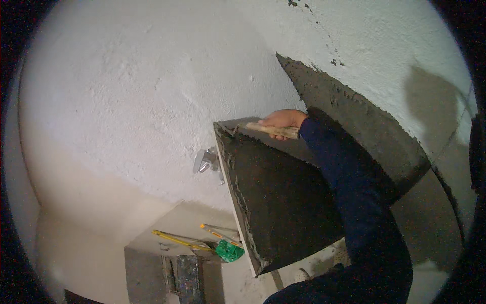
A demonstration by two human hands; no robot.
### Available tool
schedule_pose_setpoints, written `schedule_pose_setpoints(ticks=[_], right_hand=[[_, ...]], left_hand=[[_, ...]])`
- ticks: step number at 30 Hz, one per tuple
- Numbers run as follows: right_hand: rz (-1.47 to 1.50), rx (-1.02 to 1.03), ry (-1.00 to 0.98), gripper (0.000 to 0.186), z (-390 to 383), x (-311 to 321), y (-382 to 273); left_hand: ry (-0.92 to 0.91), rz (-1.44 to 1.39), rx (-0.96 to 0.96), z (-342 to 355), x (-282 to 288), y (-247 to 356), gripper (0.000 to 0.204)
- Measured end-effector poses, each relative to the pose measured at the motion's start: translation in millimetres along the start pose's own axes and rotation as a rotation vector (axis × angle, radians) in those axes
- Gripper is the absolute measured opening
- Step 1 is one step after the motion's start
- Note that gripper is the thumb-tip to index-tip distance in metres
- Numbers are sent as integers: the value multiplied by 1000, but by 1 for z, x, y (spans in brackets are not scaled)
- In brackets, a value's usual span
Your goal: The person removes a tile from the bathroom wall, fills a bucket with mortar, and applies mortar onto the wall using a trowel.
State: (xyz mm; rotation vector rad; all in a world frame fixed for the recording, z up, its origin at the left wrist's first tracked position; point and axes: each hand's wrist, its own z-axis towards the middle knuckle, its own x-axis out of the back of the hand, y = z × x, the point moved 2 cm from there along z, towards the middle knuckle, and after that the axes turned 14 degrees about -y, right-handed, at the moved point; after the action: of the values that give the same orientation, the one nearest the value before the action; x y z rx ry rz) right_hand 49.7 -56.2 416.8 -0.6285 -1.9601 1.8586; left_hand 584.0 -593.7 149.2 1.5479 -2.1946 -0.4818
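Observation:
My right hand (284, 121) is closed around the pale wooden handle of a trowel (255, 126); its blade can hardly be made out. The tool's front end is at the upper left corner of a tilted panel (283, 197) coated with dark wet mortar. A thin pale edge runs down the panel's left side, with mortar ragged along it. Behind my hand, a grey mortar patch (354, 106) covers part of the rough white wall (152, 76). My right arm, in a dark blue sleeve, crosses in front of the panel's right part. My left hand does not show.
A chrome tap fitting (205, 159) sticks out of the wall just left of the panel. Lower left are a yellow bar (182, 240), a shorter yellow-orange tool (215, 232), a green crumpled bag (229, 251) and a mortar-stained block (190, 278). A light shoe (301, 275) shows below.

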Motion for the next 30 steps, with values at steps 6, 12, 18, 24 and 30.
schedule_pose_setpoints(ticks=[6, 12, 18, 24, 30], right_hand=[[-176, -20, 124, 40, -16, -35, -18], [-222, 156, 22, 45, -60, -37, 43], [113, 15, 120, 44, -41, -32, 50], [186, 72, -12, 46, -46, -62, 63], [89, 49, -16, 51, -108, -90, 88]], left_hand=[[3, 4, -9, -2, 0, 2, 48], [5, 8, -12, -4, 1, -1, 48], [10, 15, -11, -7, -3, -8, 48], [24, 15, -2, -15, -3, -19, 47], [26, 44, -3, -18, 4, -27, 47]])
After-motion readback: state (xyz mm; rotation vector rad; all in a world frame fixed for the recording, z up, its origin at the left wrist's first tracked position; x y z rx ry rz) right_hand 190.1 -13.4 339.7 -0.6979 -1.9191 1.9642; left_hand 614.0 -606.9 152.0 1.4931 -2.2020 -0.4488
